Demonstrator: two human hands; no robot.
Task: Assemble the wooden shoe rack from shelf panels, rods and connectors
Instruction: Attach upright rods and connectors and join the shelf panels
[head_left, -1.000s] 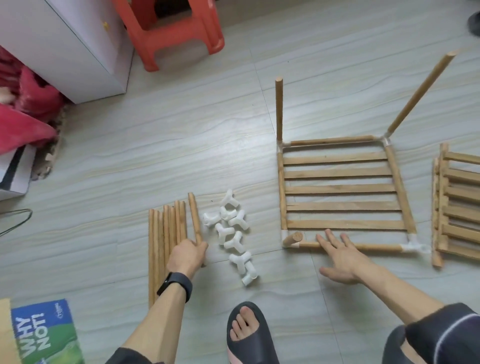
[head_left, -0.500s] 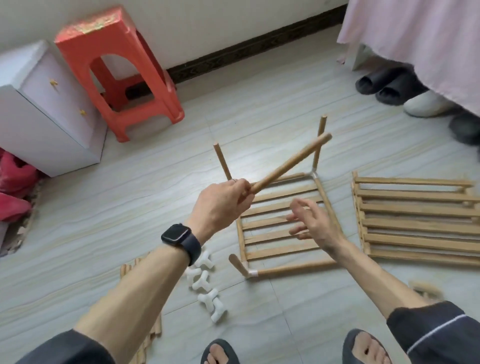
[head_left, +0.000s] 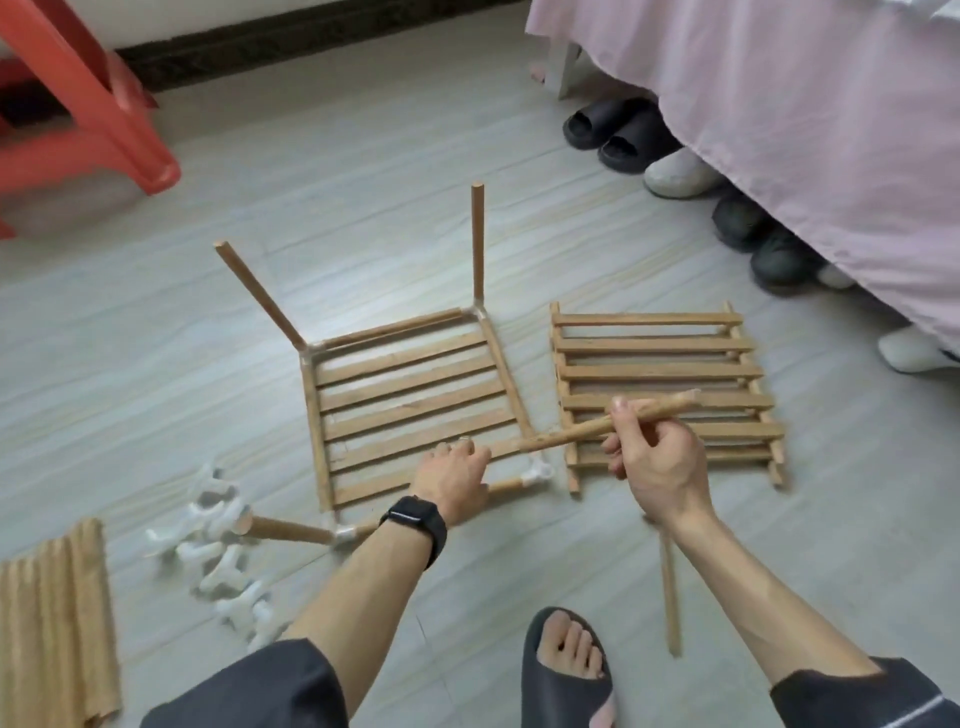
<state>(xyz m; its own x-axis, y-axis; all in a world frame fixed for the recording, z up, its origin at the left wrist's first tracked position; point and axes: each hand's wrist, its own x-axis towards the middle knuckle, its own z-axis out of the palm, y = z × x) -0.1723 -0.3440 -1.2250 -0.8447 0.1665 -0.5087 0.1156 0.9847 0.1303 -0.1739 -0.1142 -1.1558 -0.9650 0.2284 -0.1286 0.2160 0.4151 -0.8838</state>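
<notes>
A slatted shelf panel (head_left: 410, 405) lies on the floor inside a rod frame with white corner connectors. Two rods (head_left: 478, 239) stand up from its back corners. A third rod (head_left: 285, 530) leans out of the front left connector (head_left: 345, 532). The front right connector (head_left: 537, 473) holds no upright. My left hand (head_left: 457, 478) lies on the frame's front edge, fingers bent over it. My right hand (head_left: 660, 462) grips a loose rod (head_left: 576, 431), whose near end points down toward that front right corner.
More slatted panels (head_left: 665, 395) lie stacked to the right. White connectors (head_left: 218, 545) and a bundle of rods (head_left: 52, 618) sit at the left, and a single rod (head_left: 670, 597) lies by my slippered foot (head_left: 569, 670). A red stool (head_left: 104, 119), a bed's pink sheet (head_left: 805, 130) and slippers (head_left: 613, 135) stand behind.
The rod that my left hand lifted from the bundle is now in my right hand. My left hand has dropped onto the frame's front edge. The view swung right.
</notes>
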